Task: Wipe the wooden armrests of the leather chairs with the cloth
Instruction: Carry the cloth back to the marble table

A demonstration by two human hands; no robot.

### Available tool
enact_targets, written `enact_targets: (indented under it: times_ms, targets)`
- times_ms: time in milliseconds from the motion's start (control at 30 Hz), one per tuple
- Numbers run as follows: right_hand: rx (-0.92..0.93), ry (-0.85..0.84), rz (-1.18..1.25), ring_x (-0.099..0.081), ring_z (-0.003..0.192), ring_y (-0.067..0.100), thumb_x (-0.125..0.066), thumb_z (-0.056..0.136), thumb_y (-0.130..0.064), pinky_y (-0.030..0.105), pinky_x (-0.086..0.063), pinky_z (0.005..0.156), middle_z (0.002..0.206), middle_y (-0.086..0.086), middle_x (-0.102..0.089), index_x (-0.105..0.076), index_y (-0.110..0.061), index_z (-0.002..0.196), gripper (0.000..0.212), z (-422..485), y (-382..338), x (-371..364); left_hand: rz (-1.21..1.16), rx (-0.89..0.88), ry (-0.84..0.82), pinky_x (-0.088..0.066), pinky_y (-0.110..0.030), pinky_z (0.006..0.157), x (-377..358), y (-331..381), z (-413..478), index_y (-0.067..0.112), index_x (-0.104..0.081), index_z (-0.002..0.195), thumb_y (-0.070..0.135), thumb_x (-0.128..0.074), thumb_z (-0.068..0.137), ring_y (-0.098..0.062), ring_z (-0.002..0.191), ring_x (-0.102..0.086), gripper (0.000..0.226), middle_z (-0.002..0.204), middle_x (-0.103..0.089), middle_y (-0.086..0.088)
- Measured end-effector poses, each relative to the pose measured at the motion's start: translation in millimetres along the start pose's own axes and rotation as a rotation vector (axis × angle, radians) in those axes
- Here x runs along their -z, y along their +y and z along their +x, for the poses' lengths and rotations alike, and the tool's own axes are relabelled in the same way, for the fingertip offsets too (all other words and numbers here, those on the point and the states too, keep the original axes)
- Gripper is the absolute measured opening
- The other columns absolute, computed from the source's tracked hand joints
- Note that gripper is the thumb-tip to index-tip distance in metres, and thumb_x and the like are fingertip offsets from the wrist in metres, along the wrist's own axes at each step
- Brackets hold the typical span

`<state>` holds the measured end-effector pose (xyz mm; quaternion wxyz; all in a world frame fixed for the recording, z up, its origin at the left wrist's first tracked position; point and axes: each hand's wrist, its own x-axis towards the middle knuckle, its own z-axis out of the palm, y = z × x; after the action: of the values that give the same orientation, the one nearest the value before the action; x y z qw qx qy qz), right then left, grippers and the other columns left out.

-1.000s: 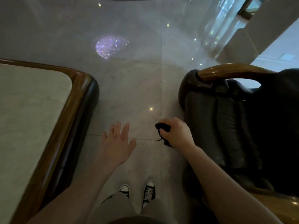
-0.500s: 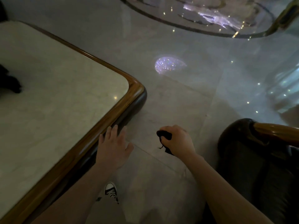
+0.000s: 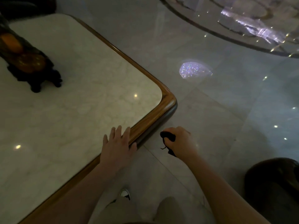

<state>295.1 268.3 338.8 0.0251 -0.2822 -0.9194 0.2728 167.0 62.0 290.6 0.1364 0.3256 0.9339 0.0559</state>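
Observation:
My right hand (image 3: 182,142) is shut on a dark cloth (image 3: 168,136), held over the floor just right of the table corner; a loose end of the cloth hangs below the fist. My left hand (image 3: 119,143) is open with fingers spread, over the wooden edge of the marble-topped table (image 3: 168,101). Only a dark rounded part of a leather chair (image 3: 273,183) shows at the lower right, apart from both hands. No wooden armrest is in view.
A dark ornament with amber parts (image 3: 27,60) stands on the table at the far left. Glossy marble floor (image 3: 210,110) stretches ahead with a curved inlay (image 3: 226,34) at the top right. My shoe (image 3: 124,194) shows below.
The view has swung left: the chair and its armrest slid out to the lower right and the table fills the left. My left hand now lies over the table edge; the right still grips the cloth.

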Motion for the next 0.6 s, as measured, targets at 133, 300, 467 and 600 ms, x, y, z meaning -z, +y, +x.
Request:
enact_targets:
  times_ms: [133,300,467,600]
  targets:
    - [0.021,-0.083,-0.028,-0.057,0.079,0.011,-0.064,0.092,-0.029,0.025,-0.049,0.071,0.093,-0.005,-0.054,-0.069,-0.029,0.125,0.033,42,-7,-17,0.000,0.034,-0.009,-0.019,-0.055,0.118,1,-15,24,0.026,-0.011,0.155,0.061,-0.023,0.095,-0.033,0.151,-0.012,0.071,0.164,-0.016,-0.010]
    - [0.113,-0.193,-0.009,-0.059,0.089,0.017,-0.064,0.093,-0.030,0.031,-0.050,0.077,0.100,-0.003,-0.055,-0.066,-0.030,0.127,0.034,105,-1,-43,-0.004,0.117,-0.021,-0.019,-0.055,0.118,-13,-27,62,0.024,-0.014,0.155,0.060,-0.027,0.095,-0.034,0.150,-0.013,0.071,0.163,-0.018,-0.011]
    - [0.221,-0.352,0.011,-0.058,0.096,0.018,-0.063,0.094,-0.030,0.029,-0.048,0.079,0.103,-0.004,-0.056,-0.067,-0.030,0.125,0.032,184,20,-90,-0.037,0.237,-0.022,-0.021,-0.053,0.118,-51,-39,112,0.022,-0.022,0.155,0.055,-0.034,0.096,-0.034,0.149,-0.018,0.069,0.161,-0.025,-0.012]
    - [0.258,-0.415,-0.040,-0.058,0.094,0.021,-0.063,0.093,-0.032,0.029,-0.044,0.073,0.103,0.002,-0.058,-0.065,-0.028,0.128,0.036,235,39,-137,-0.043,0.305,-0.036,-0.022,-0.053,0.118,-91,-59,149,0.021,-0.024,0.154,0.054,-0.036,0.095,-0.034,0.148,-0.020,0.068,0.160,-0.026,-0.013]
